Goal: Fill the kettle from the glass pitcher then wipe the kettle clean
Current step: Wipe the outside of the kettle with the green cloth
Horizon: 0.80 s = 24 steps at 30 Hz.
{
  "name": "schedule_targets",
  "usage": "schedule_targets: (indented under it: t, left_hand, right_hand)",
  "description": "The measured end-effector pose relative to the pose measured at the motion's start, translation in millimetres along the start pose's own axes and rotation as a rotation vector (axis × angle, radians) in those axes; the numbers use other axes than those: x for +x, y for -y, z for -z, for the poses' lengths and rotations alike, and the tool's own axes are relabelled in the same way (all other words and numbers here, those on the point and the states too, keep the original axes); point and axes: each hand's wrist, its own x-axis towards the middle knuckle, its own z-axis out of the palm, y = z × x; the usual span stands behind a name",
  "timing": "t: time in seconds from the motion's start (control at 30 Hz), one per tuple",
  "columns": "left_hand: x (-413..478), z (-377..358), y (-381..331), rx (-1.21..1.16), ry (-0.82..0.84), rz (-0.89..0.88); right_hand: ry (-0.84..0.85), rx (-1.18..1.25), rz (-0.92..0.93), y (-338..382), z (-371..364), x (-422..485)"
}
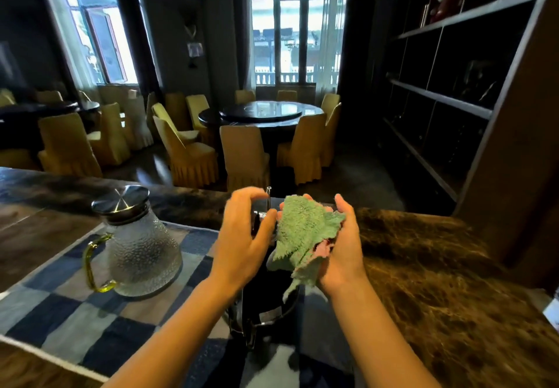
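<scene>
Marbled brown surface [423, 266] carrying a blue checked mat [75, 312]. On the mat, the lidded glass pitcher [142, 251] stands upright at left, and the dark kettle [266, 294] stands to its right. The left grip [242, 242] curves over the kettle's top; whether it clasps anything cannot be told. The right grip [344, 254], beside the kettle, clutches a green cloth [302, 230].
</scene>
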Motion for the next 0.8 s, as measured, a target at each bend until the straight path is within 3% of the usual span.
schedule_targets:
  t: [0.23,0.37,0.6,0.7,0.8]
  left_hand:
    - [-8.8,20.8,-26.6,-0.589,0.061,0.391]
    - [-3.1,44.2,-9.6,-0.636,0.145,0.516]
    - [3.3,85.8,12.1,-0.681,0.125,0.508]
    - [15.1,103.1,19.1,-0.831,0.206,0.479]
    - [20.1,114.2,36.6,-1.199,0.282,0.487]
  right_hand:
    - [0.266,-0.231,-0.129,3.6,-36.8,11.8]
    - [0.366,-0.784,-0.017,0.5,-53.2,28.5]
    - [0.551,-1.495,0.094,0.8,-83.4,33.6]
    - [0.535,-1.396,0.140,-9.2,-98.2,42.5]
    - [0.577,-1.101,0.026,-17.2,-114.2,48.0]
